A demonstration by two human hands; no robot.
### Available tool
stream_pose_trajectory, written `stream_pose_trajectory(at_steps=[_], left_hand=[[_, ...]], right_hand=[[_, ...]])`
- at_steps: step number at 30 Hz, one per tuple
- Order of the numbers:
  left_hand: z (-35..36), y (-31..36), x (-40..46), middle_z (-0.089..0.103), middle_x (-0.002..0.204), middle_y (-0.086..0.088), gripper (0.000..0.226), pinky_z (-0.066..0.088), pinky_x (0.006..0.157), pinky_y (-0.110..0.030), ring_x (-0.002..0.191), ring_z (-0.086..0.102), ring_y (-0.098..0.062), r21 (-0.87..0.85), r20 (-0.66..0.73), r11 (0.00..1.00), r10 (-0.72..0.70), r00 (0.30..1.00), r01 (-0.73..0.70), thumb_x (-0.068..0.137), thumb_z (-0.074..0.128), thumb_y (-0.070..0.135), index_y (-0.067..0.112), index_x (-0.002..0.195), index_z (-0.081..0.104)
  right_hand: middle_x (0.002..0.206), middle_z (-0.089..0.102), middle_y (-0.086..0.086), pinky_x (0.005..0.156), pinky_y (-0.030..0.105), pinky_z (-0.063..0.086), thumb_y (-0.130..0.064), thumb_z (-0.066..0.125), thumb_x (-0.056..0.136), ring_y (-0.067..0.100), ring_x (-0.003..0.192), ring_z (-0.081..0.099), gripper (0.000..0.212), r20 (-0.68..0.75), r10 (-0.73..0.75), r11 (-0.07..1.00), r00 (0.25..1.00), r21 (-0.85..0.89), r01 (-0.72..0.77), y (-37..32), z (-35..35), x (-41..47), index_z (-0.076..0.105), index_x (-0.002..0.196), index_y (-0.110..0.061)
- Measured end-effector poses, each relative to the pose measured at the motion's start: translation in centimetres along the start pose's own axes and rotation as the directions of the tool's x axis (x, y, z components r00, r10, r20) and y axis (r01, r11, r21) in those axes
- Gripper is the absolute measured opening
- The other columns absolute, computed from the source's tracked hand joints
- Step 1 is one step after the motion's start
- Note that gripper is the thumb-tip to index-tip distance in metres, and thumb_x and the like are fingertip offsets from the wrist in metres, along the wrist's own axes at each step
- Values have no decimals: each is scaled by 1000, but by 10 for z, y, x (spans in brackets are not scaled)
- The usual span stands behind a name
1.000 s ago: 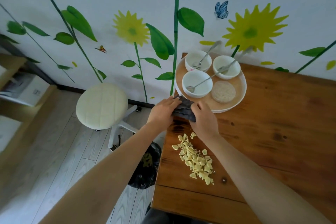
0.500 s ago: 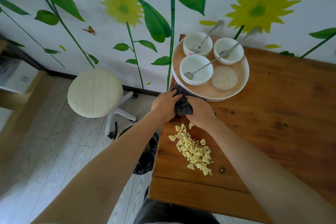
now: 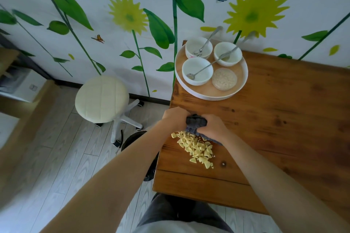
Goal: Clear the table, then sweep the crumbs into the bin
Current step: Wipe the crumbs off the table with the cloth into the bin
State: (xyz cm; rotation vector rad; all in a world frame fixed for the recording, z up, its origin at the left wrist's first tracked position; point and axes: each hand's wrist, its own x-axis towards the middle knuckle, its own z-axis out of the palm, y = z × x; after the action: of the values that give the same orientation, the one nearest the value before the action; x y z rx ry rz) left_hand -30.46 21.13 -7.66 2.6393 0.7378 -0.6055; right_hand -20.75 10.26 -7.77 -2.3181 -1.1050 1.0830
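I have the cloth [image 3: 196,122] bunched between both hands: my left hand [image 3: 175,117] curls round its left side and my right hand [image 3: 213,127] grips its right side, with a tail of it trailing under my right wrist. It is soft and limp, so I judge it wants to be held as a wad, pressed flat to the table [image 3: 284,119], or crumbs will slip beneath. The crumbs [image 3: 196,147] lie in a loose pile just on my side of the cloth, touching its near edge, close to the table's left edge. They look light, dry and easily scattered. The bin [image 3: 144,149] sits on the floor below that edge, mostly hidden by my left arm. The tray [image 3: 208,94] of bowls stands well apart, by the wall
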Motion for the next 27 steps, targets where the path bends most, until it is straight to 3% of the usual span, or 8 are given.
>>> stream_pose_trajectory(at_steps=[3, 8, 11, 15, 19, 24, 27], left_hand=[[1, 2, -8, 64, 104, -4, 26, 43, 67, -30, 100, 60, -25, -26, 23, 1000, -7, 1000, 7, 85, 48, 10, 19, 105, 62], [-10, 9, -15, 63, 108, -5, 30, 44, 69, -33, 102, 59, -26, -9, 24, 1000, 27, 999, -27, 88, 44, 12, 19, 113, 58], [-24, 25, -14, 63, 108, -5, 31, 43, 68, -32, 102, 59, -27, 0, -51, 997, 75, 996, -76, 89, 44, 12, 20, 116, 56], [-35, 55, -4, 63, 114, -5, 32, 43, 69, -31, 105, 58, -27, 23, -89, 989, 147, 985, -146, 88, 43, 11, 20, 116, 56], [-32, 91, 4, 60, 121, -6, 40, 40, 72, -32, 112, 56, -29, 41, -50, 978, 207, 977, -205, 89, 42, 7, 21, 126, 51], [4, 121, 9, 63, 114, -11, 24, 46, 76, -36, 104, 58, -30, 68, 145, 940, 322, 935, -335, 92, 41, 7, 9, 107, 60], [14, 118, 10, 62, 110, -9, 23, 42, 70, -33, 101, 59, -28, 112, 126, 929, 339, 932, -353, 90, 43, 2, 10, 102, 61]], right_hand=[[85, 60, 3, 59, 24, 39, -8, 61, 74, 19, 83, 56, 14, -8, -4, 1000, 1000, 16, 5, 1, 6, -9, 59, 87, -12], [71, 55, -1, 56, 25, 38, -7, 61, 73, 20, 75, 55, 14, -65, -58, 997, 996, 45, 61, 3, -6, -20, 51, 68, -16], [73, 62, 6, 60, 32, 48, -7, 61, 72, 22, 72, 60, 7, -147, -49, 995, 988, 73, 61, 9, -24, -26, 55, 73, -10], [70, 57, 2, 53, 24, 39, -7, 60, 75, 17, 67, 55, 10, -201, -16, 999, 979, 46, 25, 28, -52, -36, 53, 74, -14], [63, 52, -1, 49, 25, 35, -8, 60, 76, 16, 61, 52, 21, -205, 86, 996, 975, 24, -83, 55, -65, -50, 46, 65, -19], [55, 43, -1, 46, 21, 28, -4, 61, 79, 11, 48, 40, 31, -47, 279, 950, 959, 159, -268, 92, -36, -79, 40, 61, -19], [51, 33, 0, 46, 23, 21, -6, 59, 80, 12, 45, 30, 38, -70, 306, 943, 950, 163, -291, 92, -13, -82, 32, 56, -18]])
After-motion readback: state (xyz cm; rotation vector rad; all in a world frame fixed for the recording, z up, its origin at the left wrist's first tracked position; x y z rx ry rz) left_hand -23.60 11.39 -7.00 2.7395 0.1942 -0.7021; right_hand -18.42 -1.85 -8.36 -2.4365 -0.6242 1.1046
